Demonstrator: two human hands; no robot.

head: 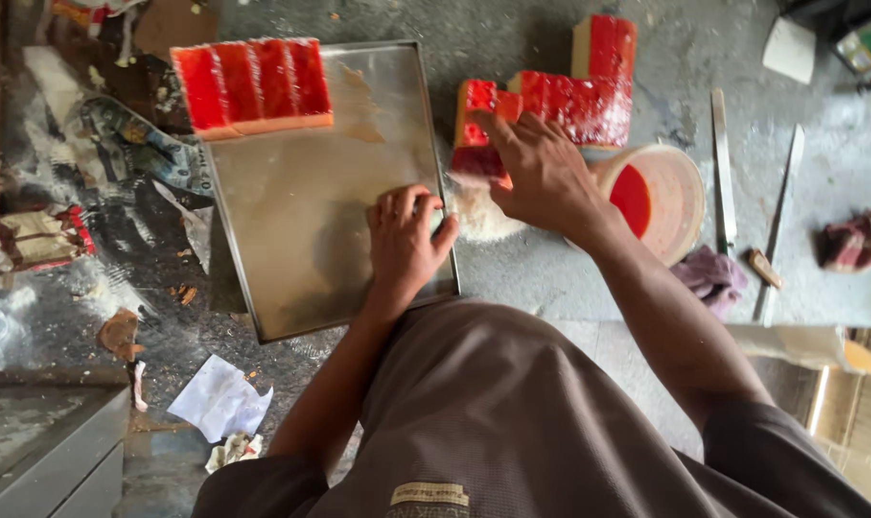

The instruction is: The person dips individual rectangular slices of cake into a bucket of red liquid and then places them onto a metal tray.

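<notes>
My left hand [405,242] rests on the right edge of a metal tray [301,206], fingers curled over its rim. At the tray's far end lie several red-topped cake slices [253,84] side by side. My right hand [541,177] reaches over a red-topped cake piece [476,129] just right of the tray, fingers touching it. More red cake blocks [589,91] stand beyond that hand. A small pile of white powder [481,216] lies under the right hand.
A pale bucket [670,197] with red liquid sits right of my right hand. Two long knives [723,173] [778,221], a purple cloth [711,276] and a red rag [859,240] lie further right. Paper scraps [220,398] and litter lie left.
</notes>
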